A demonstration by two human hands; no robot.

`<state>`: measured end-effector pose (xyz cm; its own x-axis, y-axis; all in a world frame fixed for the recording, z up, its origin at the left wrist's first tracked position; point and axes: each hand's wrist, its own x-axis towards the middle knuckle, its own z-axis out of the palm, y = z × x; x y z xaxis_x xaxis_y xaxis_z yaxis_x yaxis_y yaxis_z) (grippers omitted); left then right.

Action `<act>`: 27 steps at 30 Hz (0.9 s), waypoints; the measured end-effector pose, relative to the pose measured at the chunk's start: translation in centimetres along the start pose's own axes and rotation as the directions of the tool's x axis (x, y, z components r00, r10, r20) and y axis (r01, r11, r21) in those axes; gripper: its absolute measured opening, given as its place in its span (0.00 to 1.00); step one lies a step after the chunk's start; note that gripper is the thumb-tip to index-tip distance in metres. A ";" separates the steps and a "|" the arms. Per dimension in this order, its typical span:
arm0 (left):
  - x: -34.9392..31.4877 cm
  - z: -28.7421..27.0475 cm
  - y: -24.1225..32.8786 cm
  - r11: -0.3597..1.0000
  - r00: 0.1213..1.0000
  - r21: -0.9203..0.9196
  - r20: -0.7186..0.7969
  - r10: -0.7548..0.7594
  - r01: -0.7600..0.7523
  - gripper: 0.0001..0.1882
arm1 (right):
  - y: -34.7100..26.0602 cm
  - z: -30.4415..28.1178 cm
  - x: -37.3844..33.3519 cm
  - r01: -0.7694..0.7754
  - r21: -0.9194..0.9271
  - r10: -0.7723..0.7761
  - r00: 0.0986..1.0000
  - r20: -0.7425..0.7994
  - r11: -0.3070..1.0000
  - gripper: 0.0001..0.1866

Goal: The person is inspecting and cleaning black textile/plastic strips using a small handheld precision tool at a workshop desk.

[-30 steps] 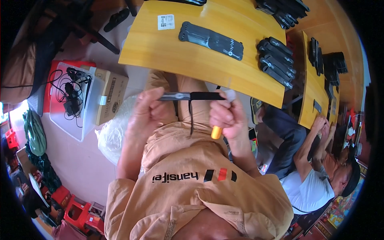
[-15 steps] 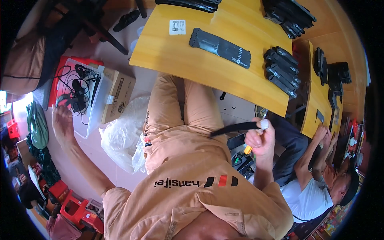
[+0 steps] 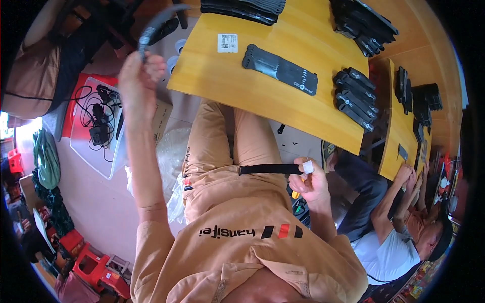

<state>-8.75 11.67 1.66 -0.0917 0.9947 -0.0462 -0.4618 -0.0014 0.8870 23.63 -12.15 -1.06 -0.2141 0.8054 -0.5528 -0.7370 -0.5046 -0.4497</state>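
My left hand (image 3: 139,81) is raised beside the table's left edge, its fingers closed on one end of a dark strap (image 3: 150,31). That strap arcs up and away, smeared by motion. Over my lap my right hand (image 3: 311,186) pinches a black strap (image 3: 270,169), which stretches out leftward above my thighs. A small white piece (image 3: 307,167) sits at the fingertips of this hand. Below them shows the yellow handle (image 3: 296,193) of a tool held in the same hand; its working end cannot be made out.
The yellow table (image 3: 202,76) bears a flat row of black straps (image 3: 283,70), rolled black bundles (image 3: 355,98), black stacks (image 3: 242,11) and a white label sheet (image 3: 228,43). At left stands a clear bin (image 3: 108,169) of cables beside a cardboard box (image 3: 161,118). Another person (image 3: 389,247) works at right.
My left hand has swung up from the cable bin toward the table's left edge, carrying the dark strap. My right hand has shifted slightly left and down, its black strap now straighter.
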 end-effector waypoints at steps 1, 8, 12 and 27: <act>-0.3 0.4 -1.8 0.995 0.997 -0.071 0.013 -0.073 0.074 0.11 | 0.1 -0.1 0.1 -0.018 0.017 0.018 1.000 0.009 1.000 0.13; -4.4 1.0 -9.5 0.934 0.947 0.266 -0.275 -0.164 0.239 0.14 | 0.7 -1.3 0.7 -0.058 0.078 0.056 0.998 0.028 0.995 0.14; -5.3 1.3 -9.7 0.891 0.944 0.427 -0.331 -0.005 0.154 0.12 | 0.1 0.1 0.7 -0.036 0.057 0.040 0.996 -0.083 0.998 0.11; -15.6 5.8 -9.3 0.560 0.543 0.544 0.212 -0.812 0.625 0.26 | -1.6 4.7 2.4 0.419 -0.555 -0.070 0.750 0.657 -0.718 0.06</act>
<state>2.11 -3.25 -3.15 0.5127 0.5632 -0.6481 0.1643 0.6765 0.7179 21.29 -7.92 1.63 -0.5303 0.8442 0.0780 0.7957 0.5273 -0.2980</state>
